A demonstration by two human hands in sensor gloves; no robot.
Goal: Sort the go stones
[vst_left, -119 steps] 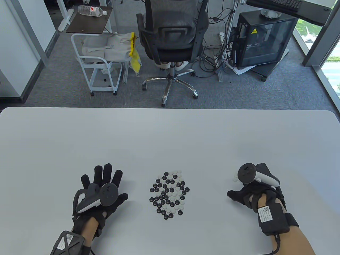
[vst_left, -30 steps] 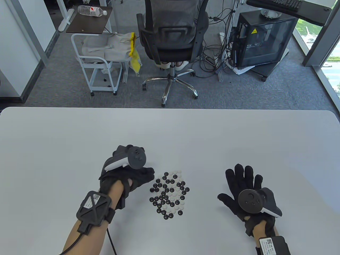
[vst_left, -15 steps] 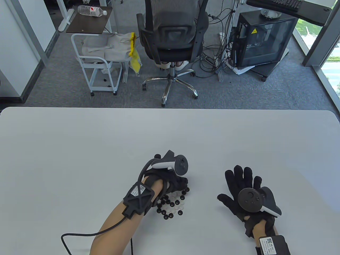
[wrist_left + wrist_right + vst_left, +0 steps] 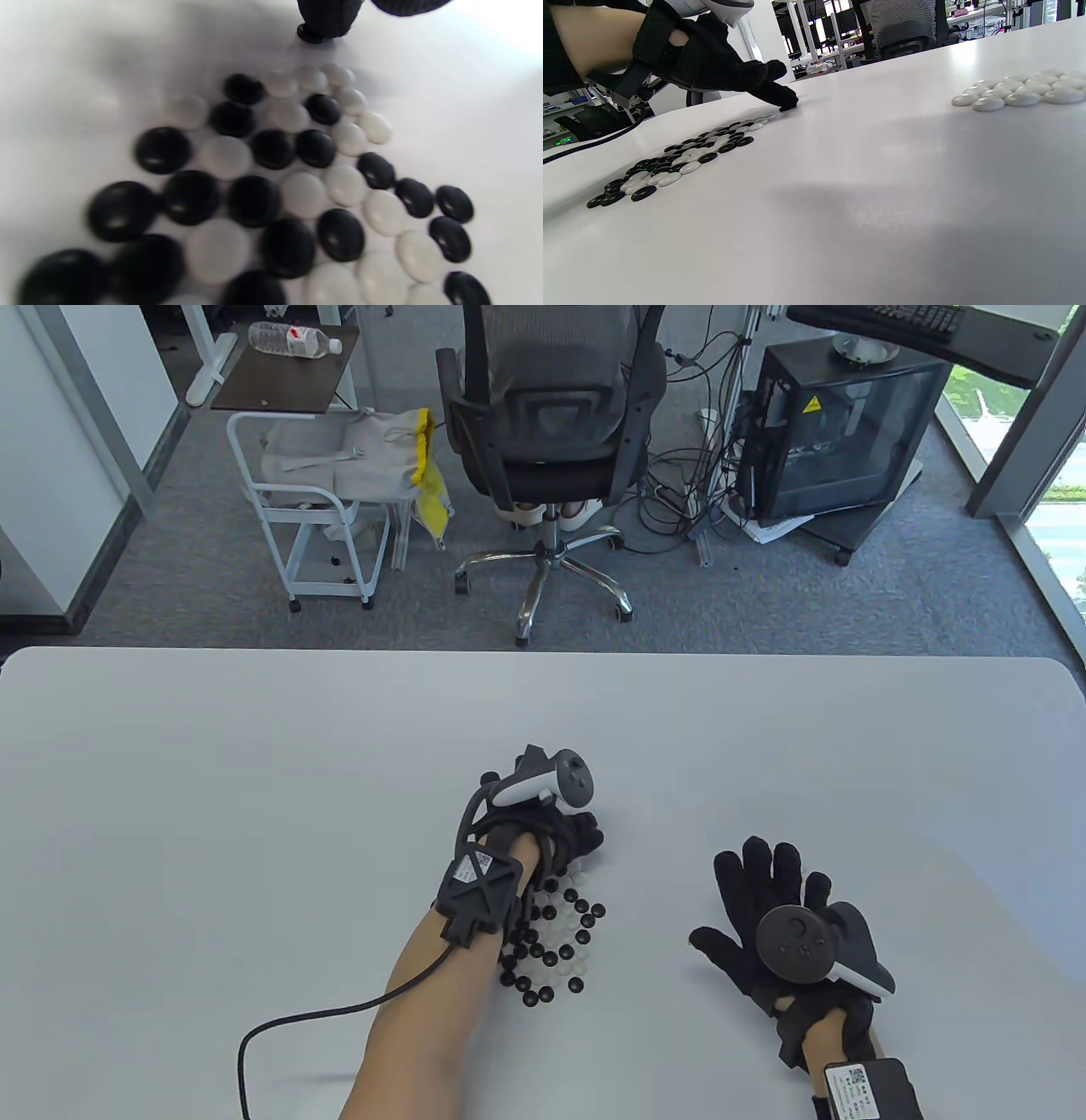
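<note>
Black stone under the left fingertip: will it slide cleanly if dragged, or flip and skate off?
The black stone looks glossy and lens-shaped, so it probably slides easily on the smooth table. Pressed by a fingertip at its edge, it may tip or squirt away.

The Go stones [image 4: 271,178] look glossy and smooth, black ones throwing small highlights, white ones softer in sheen. The desk [image 4: 254,772] is a smooth, matt pale-grey surface. Both gloves look like matt black knitted cloth, seen on the left hand [image 4: 551,836] and right hand [image 4: 776,925]
</note>
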